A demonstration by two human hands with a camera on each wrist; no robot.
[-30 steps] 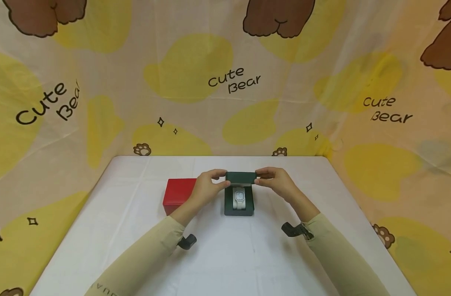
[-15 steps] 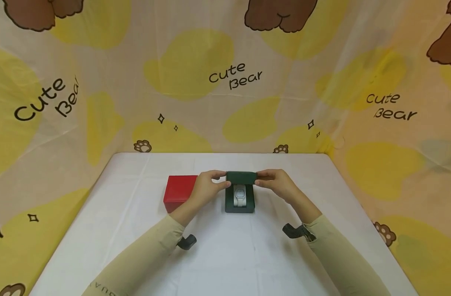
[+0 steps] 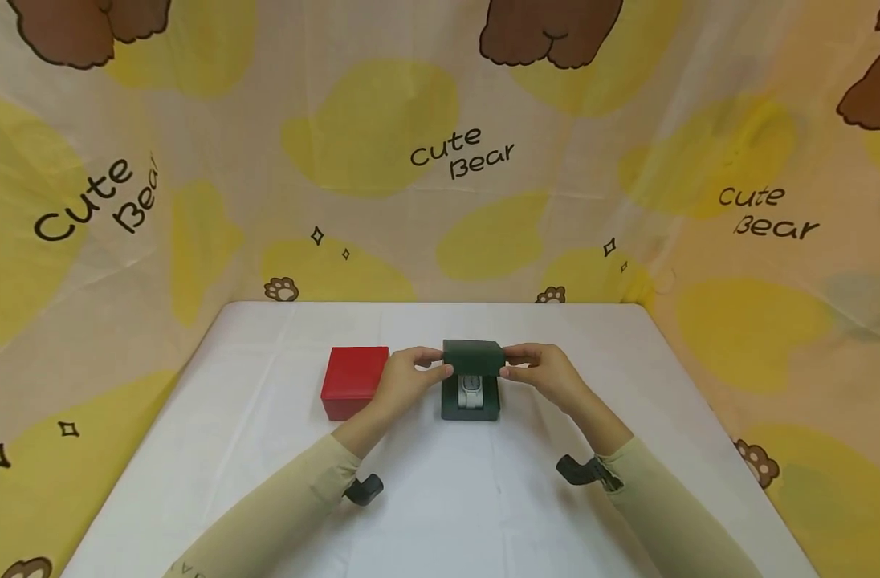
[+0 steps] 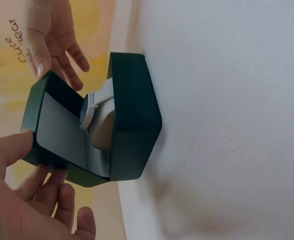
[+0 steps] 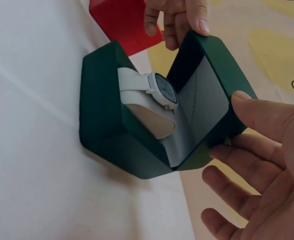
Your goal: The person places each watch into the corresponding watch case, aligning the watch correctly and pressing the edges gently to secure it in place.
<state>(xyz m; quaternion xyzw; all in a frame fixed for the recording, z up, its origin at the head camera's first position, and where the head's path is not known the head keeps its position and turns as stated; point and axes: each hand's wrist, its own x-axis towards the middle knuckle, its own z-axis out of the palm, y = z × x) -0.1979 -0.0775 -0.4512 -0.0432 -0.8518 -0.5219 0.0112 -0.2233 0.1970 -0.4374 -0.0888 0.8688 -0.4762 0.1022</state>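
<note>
A dark green watch box (image 3: 470,416) stands on the white table with its hinged lid (image 3: 474,358) partly lowered. Inside it, a white wristwatch (image 3: 471,394) is wrapped round a pale cushion (image 5: 149,119). My left hand (image 3: 405,377) pinches the lid's left corner between thumb and fingers. At the opposite corner, my right hand (image 3: 544,372) grips the lid the same way, its lower fingers loosely spread in the right wrist view. Both wrist views show the pale lining (image 4: 67,130) of the lid.
A closed red box (image 3: 355,373) sits just left of the green one, partly behind my left hand. Behind the white table (image 3: 440,498) hangs a yellow patterned cloth (image 3: 382,128). Each sleeve cuff carries a black wrist camera (image 3: 364,490).
The lid has tilted forward and down over the watch, hiding more of it. Both hands have come down with the lid, keeping their hold. The red box stays in place.
</note>
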